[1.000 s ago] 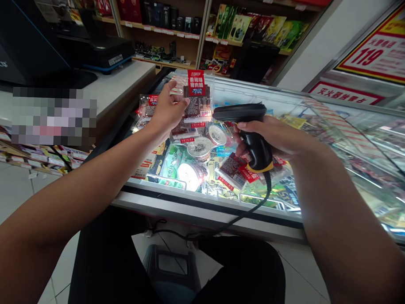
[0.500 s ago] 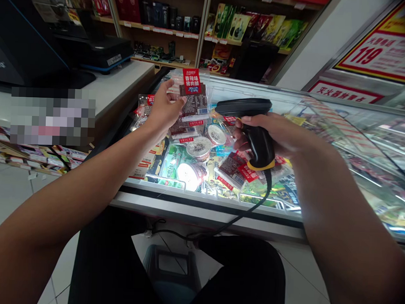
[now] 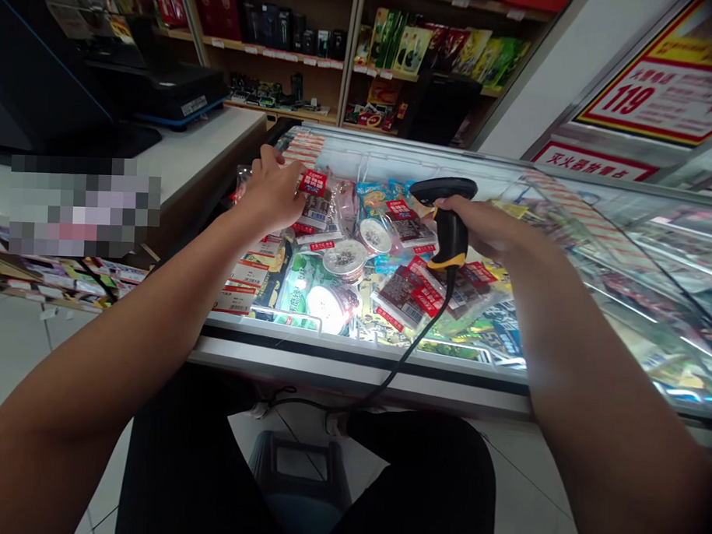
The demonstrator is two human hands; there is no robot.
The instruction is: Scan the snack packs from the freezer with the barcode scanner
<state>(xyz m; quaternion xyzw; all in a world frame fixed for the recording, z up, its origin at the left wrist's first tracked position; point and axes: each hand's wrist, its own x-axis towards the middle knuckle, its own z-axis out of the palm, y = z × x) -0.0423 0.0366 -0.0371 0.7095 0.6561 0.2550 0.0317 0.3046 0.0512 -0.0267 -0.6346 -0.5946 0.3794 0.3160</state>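
Note:
My left hand (image 3: 272,190) is down over the packets at the left of the open chest freezer (image 3: 353,360), fingers closed on a clear packet with a red label (image 3: 315,195) that lies on the pile. My right hand (image 3: 480,224) grips a black barcode scanner (image 3: 446,216) with a yellow band by its handle, held above the goods; its black cable (image 3: 405,354) hangs over the freezer's front edge toward the floor. Under the hands lie more red-labelled packets (image 3: 416,292) and round lidded cups (image 3: 344,259).
A white counter (image 3: 208,141) with a black till device (image 3: 164,89) stands to the left. Shelves of boxed goods (image 3: 363,49) fill the back wall. The freezer's sliding glass lid (image 3: 637,253) covers its right part. A red and yellow price sign (image 3: 659,91) hangs at upper right.
My left hand has lowered the red-labelled packet from in front of the scanner onto the pile in the freezer. My right hand has moved the scanner slightly right and tipped it more upright.

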